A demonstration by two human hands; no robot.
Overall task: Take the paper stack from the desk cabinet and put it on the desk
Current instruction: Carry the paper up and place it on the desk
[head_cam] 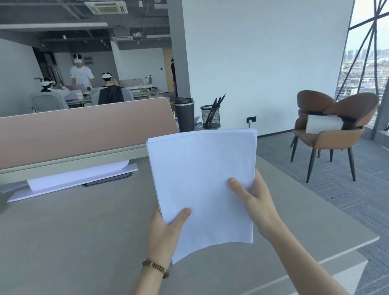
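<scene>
Grey desk [78, 247] fills the lower frame. At centre, the paper stack [205, 187] hangs above it, bowed, clamped by the left hand [166, 229] and right hand [256, 198], thumbs on top. Lowering it flat onto bare desktop seems best, both hands letting go together.

Daylight is coming through the slanted window wall [378, 56] on my right. A brown armchair [333, 127] is standing on grey carpet [378, 193]. A pink partition [64, 132] is facing me; beyond it, people are sitting at distant desks [108, 94].
</scene>
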